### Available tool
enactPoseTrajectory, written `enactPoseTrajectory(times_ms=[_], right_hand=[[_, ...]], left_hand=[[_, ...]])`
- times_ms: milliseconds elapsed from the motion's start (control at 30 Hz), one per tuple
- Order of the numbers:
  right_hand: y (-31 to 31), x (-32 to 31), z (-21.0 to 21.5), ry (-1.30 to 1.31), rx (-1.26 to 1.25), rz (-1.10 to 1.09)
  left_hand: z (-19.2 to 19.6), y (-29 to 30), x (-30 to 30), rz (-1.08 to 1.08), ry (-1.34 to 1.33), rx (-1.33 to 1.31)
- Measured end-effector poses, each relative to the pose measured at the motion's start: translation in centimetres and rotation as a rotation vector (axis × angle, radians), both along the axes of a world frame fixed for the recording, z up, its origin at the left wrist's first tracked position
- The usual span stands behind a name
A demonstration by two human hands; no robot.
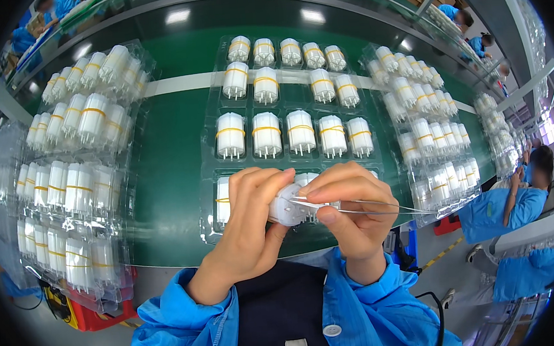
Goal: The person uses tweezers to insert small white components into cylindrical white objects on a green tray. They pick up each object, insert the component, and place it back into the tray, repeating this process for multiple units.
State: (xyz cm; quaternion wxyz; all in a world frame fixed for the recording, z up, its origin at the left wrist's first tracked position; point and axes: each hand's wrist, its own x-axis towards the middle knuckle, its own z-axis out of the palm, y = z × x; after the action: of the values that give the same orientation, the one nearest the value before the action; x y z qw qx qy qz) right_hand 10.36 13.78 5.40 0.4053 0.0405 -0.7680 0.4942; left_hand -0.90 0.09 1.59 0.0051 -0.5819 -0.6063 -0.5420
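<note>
Tweezers [311,204] are what my right grip [363,226] has, pinched between thumb and fingers, so that one's pretty narrow. The long thin metal arms trail off past my fingers to the right and the tips point left. My left grip [249,221] is curled snugly around a white plug [285,212], with its round end turned toward the tweezers. So the plug is up off the tabletop [170,212], held over the near part of the middle tray. The tips are right at that round end, but I can't tell from this angle if they're actually touching it or just in front.

The middle tray [205,139] is clear plastic, sitting on the green tabletop and loaded with more white plugs [266,135]. The ones I can see properly have a yellow-orange band round the middle and pins facing my way. Five in the far row, four in the next, five in the third; the nearest row's partly behind my fingers, so no count there, sorry.

Stacked trays full of the same stuff on both sides: left stack [121,153], right stack [449,207]. Off to the right there's a co-worker [507,208] in a blue jacket.
</note>
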Motion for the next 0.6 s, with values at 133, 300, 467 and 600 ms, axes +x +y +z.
enactPoseTrajectory(times_ms=[133, 300, 467, 600], right_hand=[[0.18, -0.19, -0.01, 0.014, 0.013, 0.031], [0.11, -0.11, 0.15, -0.005, 0.001, 0.011], [-0.07, -0.06, -0.22, 0.008, -0.085, 0.005], [0.06, -0.12, 0.18, -0.024, 0.016, -0.023]], left_hand=[[-0.11, -0.02, -0.06, -0.002, -0.002, -0.002], [-0.01, 0.02, -0.08, -0.011, -0.010, -0.004], [-0.01, -0.02, -0.01, 0.004, 0.014, 0.015], [-0.11, 0.07, 0.13, 0.034, 0.034, 0.023]])
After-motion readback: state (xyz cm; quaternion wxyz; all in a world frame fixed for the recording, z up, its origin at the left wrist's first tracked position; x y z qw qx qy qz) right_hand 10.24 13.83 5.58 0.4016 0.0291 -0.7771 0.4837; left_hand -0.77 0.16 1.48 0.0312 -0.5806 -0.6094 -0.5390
